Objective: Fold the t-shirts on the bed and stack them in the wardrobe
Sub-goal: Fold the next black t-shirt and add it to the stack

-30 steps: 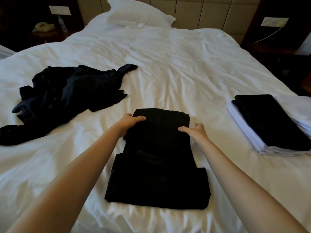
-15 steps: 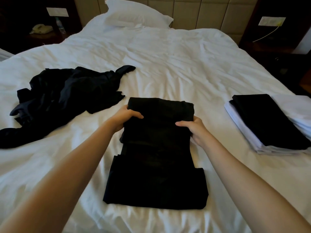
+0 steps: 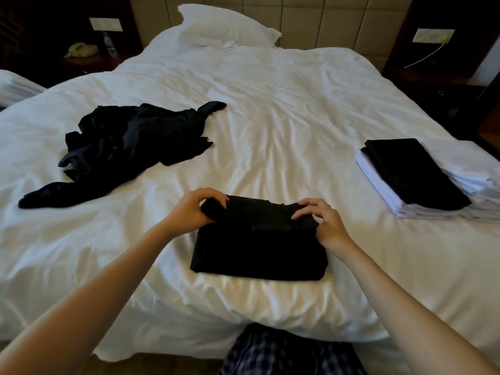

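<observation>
Left hand (image 3: 198, 209) and right hand (image 3: 324, 223) each pinch a far corner of a black shirt (image 3: 259, 250) lying part-folded on a white bed (image 3: 284, 104). The fingers are curled round the doubled cloth, which is bunched over the flat lower part. Left of the shirt and farther off, a heap (image 3: 130, 142) of unfolded black garments lies crumpled. Right of the shirt, well apart, a stack (image 3: 414, 174) of folded clothes sits near the bed's edge, black on top of white. Beyond the shirt, at the headboard, rests a pillow (image 3: 224, 25). Nearer than the shirt, plaid trousers (image 3: 284, 353) show below the mattress.
</observation>
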Available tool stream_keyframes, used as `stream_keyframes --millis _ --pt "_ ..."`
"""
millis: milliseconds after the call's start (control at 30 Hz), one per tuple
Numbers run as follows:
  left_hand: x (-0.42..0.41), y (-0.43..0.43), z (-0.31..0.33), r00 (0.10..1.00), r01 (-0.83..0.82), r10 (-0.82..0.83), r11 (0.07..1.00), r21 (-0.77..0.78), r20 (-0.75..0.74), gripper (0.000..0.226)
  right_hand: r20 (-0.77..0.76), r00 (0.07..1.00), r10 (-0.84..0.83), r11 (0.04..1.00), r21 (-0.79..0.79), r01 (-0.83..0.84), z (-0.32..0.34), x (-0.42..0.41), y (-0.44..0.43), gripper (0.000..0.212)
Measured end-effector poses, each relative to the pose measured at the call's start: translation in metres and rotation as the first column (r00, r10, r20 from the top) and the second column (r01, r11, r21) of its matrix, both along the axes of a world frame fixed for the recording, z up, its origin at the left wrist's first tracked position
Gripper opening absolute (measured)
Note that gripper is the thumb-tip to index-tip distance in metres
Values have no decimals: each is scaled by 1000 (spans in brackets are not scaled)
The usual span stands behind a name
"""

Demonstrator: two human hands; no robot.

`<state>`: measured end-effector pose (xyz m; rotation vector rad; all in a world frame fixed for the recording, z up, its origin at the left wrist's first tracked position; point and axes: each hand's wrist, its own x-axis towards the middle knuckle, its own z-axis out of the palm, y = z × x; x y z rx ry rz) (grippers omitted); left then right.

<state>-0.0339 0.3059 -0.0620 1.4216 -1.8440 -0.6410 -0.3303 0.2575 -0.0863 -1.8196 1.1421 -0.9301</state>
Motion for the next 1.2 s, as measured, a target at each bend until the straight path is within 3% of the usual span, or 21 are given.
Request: stream_keyframes --millis 133,333,533,667,767,833,900,967,1033,1200 --pt "-2 28 -24 980 28 -6 994 -106 199 60 -121 992 -19 997 -73 10 -20 -7 23 58" --pt "-1 50 -47 942 84 -34 987 -135 335 51 -241 970 -35 992 -126 5 -38 -16 44 64" --pt "-4 58 -44 868 36 -15 999 -33 497 46 -355 935 -27 994 -105 -10 -39 -19 54 51" --pt "-15 60 -31 786 -20 -23 998 62 618 45 -382 922 -61 997 -67 38 -35 -15 55 55" --pt "-31 62 -20 717 -156 114 988 -1 688 38 -330 926 -184 981 -118 153 -23 -9 59 57" --pt "-50 63 -15 758 -252 313 950 -186 572 33 -300 914 -272 958 -176 227 -13 3 63 50" --pt "-77 61 -12 831 -258 364 922 -288 421 39 -345 883 -317 934 -274 228 -9 24 69 43" --pt "-103 59 -14 835 -203 282 956 -211 472 44 -435 857 -278 929 -347 125 -16 50 83 45" --pt "-114 52 -27 818 -226 229 971 -72 528 50 -590 774 -229 938 -347 13 -30 70 95 50" --pt "-96 37 -52 748 -320 218 946 53 628 54 -808 573 -139 970 -228 -86 -53 66 86 72"
